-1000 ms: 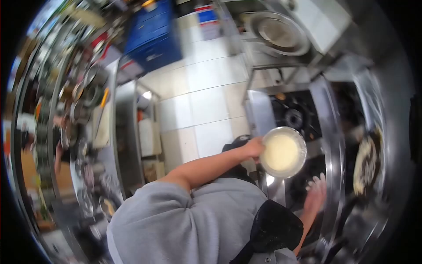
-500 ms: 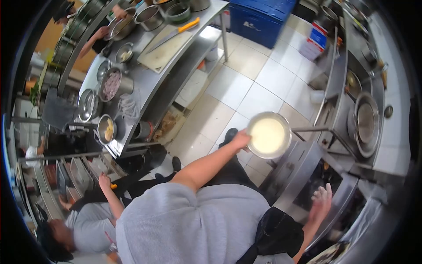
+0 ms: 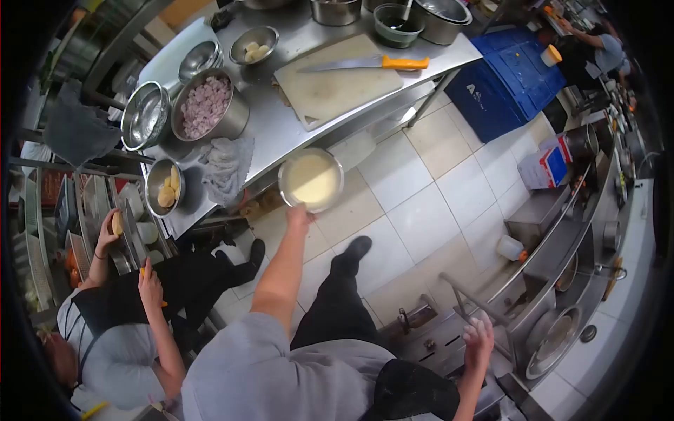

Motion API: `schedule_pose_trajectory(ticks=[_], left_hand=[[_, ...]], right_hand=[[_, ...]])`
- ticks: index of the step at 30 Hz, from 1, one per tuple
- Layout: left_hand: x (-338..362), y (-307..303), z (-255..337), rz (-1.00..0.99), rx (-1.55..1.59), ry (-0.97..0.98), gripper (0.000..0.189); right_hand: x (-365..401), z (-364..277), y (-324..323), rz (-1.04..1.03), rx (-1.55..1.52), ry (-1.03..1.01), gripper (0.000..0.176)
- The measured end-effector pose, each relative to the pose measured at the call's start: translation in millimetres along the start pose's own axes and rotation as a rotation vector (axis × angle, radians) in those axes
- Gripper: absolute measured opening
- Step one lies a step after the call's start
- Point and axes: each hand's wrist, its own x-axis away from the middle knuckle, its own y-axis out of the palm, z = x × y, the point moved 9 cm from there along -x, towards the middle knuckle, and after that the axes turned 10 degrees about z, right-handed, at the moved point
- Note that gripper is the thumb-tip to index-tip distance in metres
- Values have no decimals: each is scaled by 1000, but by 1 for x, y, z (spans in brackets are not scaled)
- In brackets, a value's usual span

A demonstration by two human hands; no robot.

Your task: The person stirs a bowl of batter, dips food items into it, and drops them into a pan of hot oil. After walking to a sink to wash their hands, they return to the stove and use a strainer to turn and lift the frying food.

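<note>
My left hand [image 3: 300,216] grips the rim of a round metal bowl [image 3: 340,184] of pale yellow, batter-like liquid [image 3: 313,178]. The bowl is held out over the floor, beside the front edge of the steel table [image 3: 274,133]. My right hand [image 3: 479,338] is raised at lower right, near steel kitchen equipment. Its loosely bent fingers have white residue on the tips, and nothing shows in them. Closest to the bowl on the table are a grey cloth [image 3: 228,168] and a white cutting board [image 3: 344,91], with an orange-handled knife [image 3: 379,63] lying on the board.
A pot of pinkish chopped pieces [image 3: 207,105] and several metal bowls stand on the table. At left a co-worker [image 3: 119,344] holds a yellowish piece and an orange-handled tool. A blue bin [image 3: 491,91] stands beyond the table. Steel counters and pans [image 3: 554,340] line the right.
The view has turned and moved nearer the table. My left hand has carried the bowl left toward the table's edge. The co-worker's hands have shifted; my right hand stays raised.
</note>
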Motion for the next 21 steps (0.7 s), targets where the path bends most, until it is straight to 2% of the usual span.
schedule_pose_trajectory(ticks=[3, 7, 9, 13, 15, 17, 18, 20, 21], left_hand=[[-42, -21, 32, 118, 157, 33, 22], [-129, -58, 10, 119, 297, -101, 21], [-150, -67, 9, 132, 435, -92, 22], [-171, -75, 7, 167, 460, -101, 25], [-172, -78, 6, 258, 678, -128, 35], [-198, -86, 4, 147, 662, -101, 50], [-187, -81, 5, 130, 654, -178, 55], [-171, -69, 16, 82, 712, -240, 72], [-178, -68, 13, -1, 762, -336, 80]], right_hand=[[-23, 4, 26, -21, 29, 72, 50], [-46, 2, 54, 10, 85, 123, 45], [-58, 0, 66, 0, 91, 144, 46], [-86, -13, 78, -26, 174, 154, 46], [-101, -17, 83, -46, 118, 163, 46], [-108, -31, 88, -65, 89, 155, 46], [-112, -41, 92, -49, 106, 140, 46], [-125, -52, 92, -143, -32, 132, 47], [-126, -65, 91, -94, -26, 113, 47]])
